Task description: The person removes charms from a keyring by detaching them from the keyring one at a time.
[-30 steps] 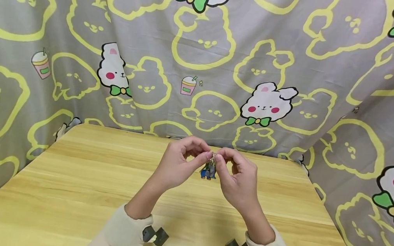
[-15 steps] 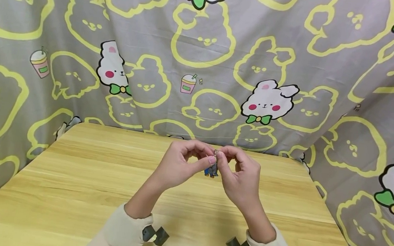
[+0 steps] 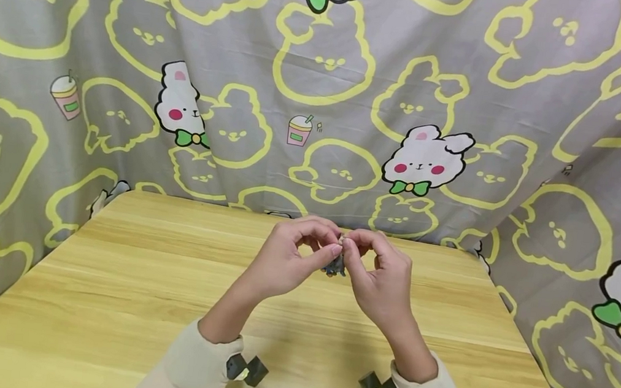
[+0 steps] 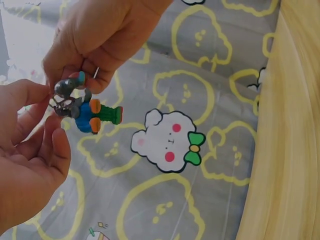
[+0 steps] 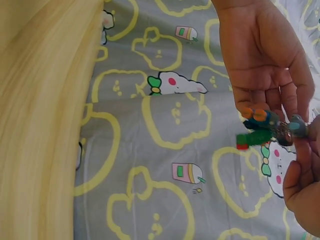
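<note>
Both hands meet over the far part of the table, working on a keychain [image 3: 335, 266] with small figurine charms. A blue and green figurine [image 4: 107, 114] with orange parts and a grey charm [image 4: 65, 88] hang from its metal rings [image 4: 61, 106]. My left hand [image 3: 285, 259] pinches the metal top of the keychain between thumb and index finger. From the other side, my right hand [image 3: 383, 274] pinches it too, fingertips close to the left ones. In the right wrist view, the green figurine [image 5: 255, 137] dangles below the fingers. Fingertips partly hide the rings.
The light wooden table [image 3: 142, 284] stretches below the hands. A grey curtain [image 3: 235, 39] with yellow outlines and white cartoon rabbits encloses its back and sides. Small black devices [image 3: 246, 369] sit at both sleeve cuffs.
The charms have shifted slightly right and up, and more of them is now hidden behind the fingers. The hands have closed in a little on the metal rings, arms almost still.
</note>
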Demonstrator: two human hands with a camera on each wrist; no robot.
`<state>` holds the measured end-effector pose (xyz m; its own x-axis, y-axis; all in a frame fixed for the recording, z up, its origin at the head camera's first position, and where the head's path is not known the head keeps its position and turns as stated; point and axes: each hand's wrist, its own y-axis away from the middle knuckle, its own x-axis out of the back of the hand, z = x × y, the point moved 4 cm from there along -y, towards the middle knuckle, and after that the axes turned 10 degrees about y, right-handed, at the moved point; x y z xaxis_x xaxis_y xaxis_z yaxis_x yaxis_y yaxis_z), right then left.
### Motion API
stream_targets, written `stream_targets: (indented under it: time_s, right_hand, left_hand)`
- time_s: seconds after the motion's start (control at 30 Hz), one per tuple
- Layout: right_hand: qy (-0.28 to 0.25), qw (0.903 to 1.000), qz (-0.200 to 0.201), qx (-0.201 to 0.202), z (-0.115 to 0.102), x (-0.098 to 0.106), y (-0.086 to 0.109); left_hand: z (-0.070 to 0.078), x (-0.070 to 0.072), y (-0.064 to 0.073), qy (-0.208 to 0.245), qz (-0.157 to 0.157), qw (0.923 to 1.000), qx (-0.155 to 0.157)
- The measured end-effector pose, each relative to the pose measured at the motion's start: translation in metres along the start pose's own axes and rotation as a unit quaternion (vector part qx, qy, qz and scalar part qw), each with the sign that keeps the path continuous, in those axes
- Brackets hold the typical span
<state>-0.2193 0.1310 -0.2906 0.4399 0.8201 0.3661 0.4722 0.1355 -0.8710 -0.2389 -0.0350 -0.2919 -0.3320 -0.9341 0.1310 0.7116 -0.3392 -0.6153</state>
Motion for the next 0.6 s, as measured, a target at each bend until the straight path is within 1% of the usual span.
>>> stream_targets:
  time_s: [0.13, 0.23, 0.33, 0.47, 0.6]
  right_hand:
    - [0.034, 0.9991, -0.018, 0.019, -0.0021, 0.0024, -0.0023]
    - [0.049, 0.9979, -0.036, 0.022, -0.0024, 0.0045, -0.0032]
    - [0.061, 0.9967, -0.050, 0.018, -0.0026, 0.0057, -0.0036]
    - [0.072, 0.9956, -0.057, 0.022, -0.0033, 0.0067, -0.0041]
    - [0.076, 0.9948, -0.054, 0.042, -0.0046, 0.0077, -0.0051]
  left_hand:
    - [0.0017, -0.0003, -0.0002, -0.037, 0.003, 0.9991, -0.023]
    - [0.0023, -0.0004, -0.0008, -0.061, 0.007, 0.9972, -0.042]
    - [0.0033, -0.0007, -0.0013, -0.076, 0.008, 0.9954, -0.058]
    - [0.0042, -0.0015, -0.0011, -0.078, 0.010, 0.9942, -0.073]
    - [0.0034, -0.0023, 0.0000, -0.059, 0.011, 0.9955, -0.072]
